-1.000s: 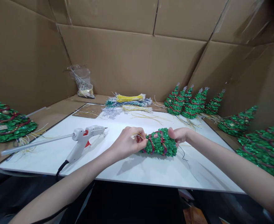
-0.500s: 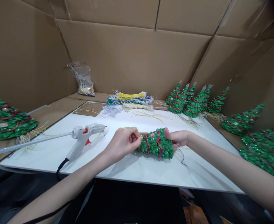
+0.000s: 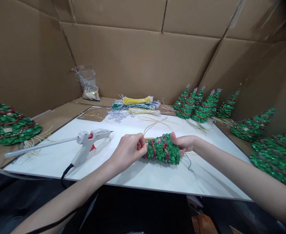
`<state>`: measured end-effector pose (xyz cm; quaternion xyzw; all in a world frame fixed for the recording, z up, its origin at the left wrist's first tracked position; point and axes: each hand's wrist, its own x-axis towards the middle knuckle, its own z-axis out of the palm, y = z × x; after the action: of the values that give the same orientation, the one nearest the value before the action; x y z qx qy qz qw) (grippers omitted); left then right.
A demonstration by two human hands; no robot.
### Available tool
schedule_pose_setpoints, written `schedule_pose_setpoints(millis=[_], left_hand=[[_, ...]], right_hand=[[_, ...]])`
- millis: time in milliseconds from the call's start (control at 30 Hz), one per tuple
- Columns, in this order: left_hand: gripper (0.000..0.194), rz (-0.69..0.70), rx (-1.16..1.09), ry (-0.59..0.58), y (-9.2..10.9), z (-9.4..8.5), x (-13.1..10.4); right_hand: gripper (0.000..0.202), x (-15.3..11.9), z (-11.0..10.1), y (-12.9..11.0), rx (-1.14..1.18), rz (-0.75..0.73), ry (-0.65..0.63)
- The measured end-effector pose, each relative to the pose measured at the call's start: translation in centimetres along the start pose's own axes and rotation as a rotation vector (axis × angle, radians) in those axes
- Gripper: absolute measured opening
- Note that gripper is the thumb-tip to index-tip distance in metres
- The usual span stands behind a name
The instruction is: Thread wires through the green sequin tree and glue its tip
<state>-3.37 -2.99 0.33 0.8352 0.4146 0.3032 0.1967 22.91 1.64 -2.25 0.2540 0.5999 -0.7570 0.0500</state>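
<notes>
A small green decorative Christmas tree (image 3: 161, 151) with red garland lies on its side above the white board. Around its wide base end curls my right hand (image 3: 186, 143), the thumb on top and the other fingers partly hidden behind. At the narrow end, my left hand (image 3: 130, 148) is closed in a pinch on a thin yellow wire (image 3: 147, 127), which arches up from the fingertips. Beside those fingertips shows a tan stick-like piece (image 3: 149, 139) at the tree's tip. A dark wire (image 3: 189, 165) trails from the base onto the board.
A white glue gun (image 3: 85, 146) with a long glue stick rests on the left of the white board (image 3: 143, 180). Bundled wires (image 3: 136, 100) and a plastic bag (image 3: 88, 84) lie at the back. Several finished-looking trees (image 3: 198, 105) stand right; another tree (image 3: 13, 128) is left.
The yellow wire, earlier bent low over my left hand, now arches up and away behind the tree's tip. My left fingers have curled tighter; my right hand keeps its hold.
</notes>
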Motion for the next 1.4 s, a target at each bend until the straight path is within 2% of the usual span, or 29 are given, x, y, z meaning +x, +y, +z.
schedule_pose_setpoints(millis=[200, 433, 667, 967, 1400], left_hand=[[0.016, -0.029, -0.014, -0.072, 0.1, -0.6, 0.0], [0.015, 0.019, -0.001, -0.197, -0.1, -1.5, 0.9], [0.017, -0.133, -0.229, -0.334, -0.9, -1.4, 2.4], [0.017, -0.140, -0.149, -0.360, 0.0, -1.8, 2.8], [0.016, -0.087, -0.040, -0.308, 0.8, -1.8, 2.2]], right_hand=[[0.077, 0.0, -0.1, 0.2, 0.022, -0.020, -0.008], [0.076, 0.3, 0.0, 0.1, 0.052, -0.037, 0.015], [0.077, 0.4, 0.1, 0.2, 0.063, -0.052, 0.015], [0.074, 0.4, -0.1, 0.3, 0.062, -0.062, 0.009], [0.080, 0.5, 0.5, -0.4, -0.030, -0.049, 0.027]])
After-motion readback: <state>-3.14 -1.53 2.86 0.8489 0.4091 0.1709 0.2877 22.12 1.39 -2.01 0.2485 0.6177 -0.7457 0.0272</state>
